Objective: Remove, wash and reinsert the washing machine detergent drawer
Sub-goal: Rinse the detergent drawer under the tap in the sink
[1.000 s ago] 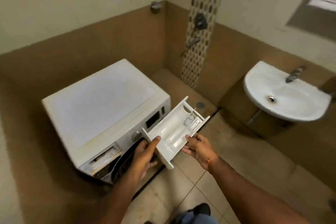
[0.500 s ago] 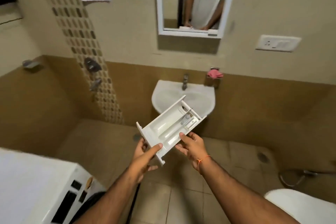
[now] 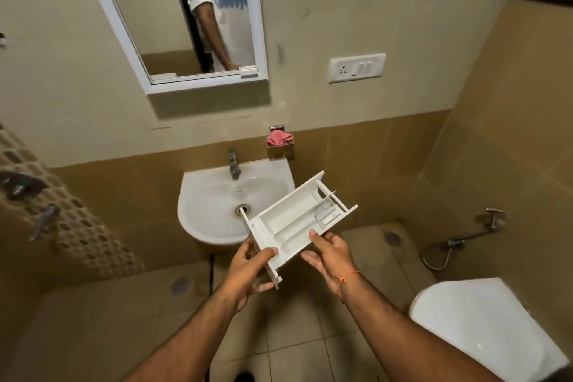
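The white detergent drawer [image 3: 294, 220] is out of the machine and held in the air, tilted, its far end up and to the right. My left hand [image 3: 248, 270] grips its front panel at the near left end. My right hand [image 3: 328, 253] holds its right side wall with the thumb on the rim. The drawer overlaps the right front edge of the white wall sink [image 3: 204, 211]. A metal tap [image 3: 234, 164] stands at the back of the sink. The washing machine is out of view.
A mirror [image 3: 173, 15] hangs above the sink and reflects a person in a white shirt. A pink cloth [image 3: 279, 138] lies in a wall holder. A socket plate [image 3: 356, 67] is on the wall at right. A toilet lid [image 3: 477, 322] and a spray hose [image 3: 459, 242] sit at lower right.
My view has swung from the washing machine to the sink wall. Both hands carried the drawer along, and it now hangs over the sink's right front edge.
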